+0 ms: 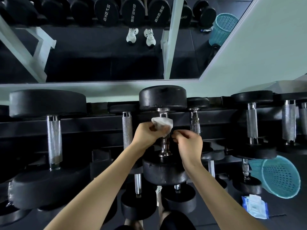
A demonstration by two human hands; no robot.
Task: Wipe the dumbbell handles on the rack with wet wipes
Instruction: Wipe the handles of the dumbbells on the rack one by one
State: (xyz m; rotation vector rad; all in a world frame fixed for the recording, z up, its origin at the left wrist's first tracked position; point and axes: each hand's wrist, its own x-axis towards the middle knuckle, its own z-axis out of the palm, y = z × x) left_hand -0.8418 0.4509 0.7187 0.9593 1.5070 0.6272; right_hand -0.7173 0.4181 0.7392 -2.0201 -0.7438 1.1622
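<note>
At the middle handle [164,144], the left hand [146,135] is clutching the wet wipe [162,125]; I cannot tell the right hand [189,145] fingers' hold. Bunched so, it is likely missing patches.

Matt black rubber dumbbell heads [162,97], glossy knurled chrome handles [54,140], perforated plastic basket [280,176]

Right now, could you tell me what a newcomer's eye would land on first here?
The white wipe, bunched in the left hand over the chrome handle of the centre dumbbell on the rack, with the right hand close beside its lower edge. Next, the teal basket on the floor at right, and the mirror above reflecting the rack.
</note>
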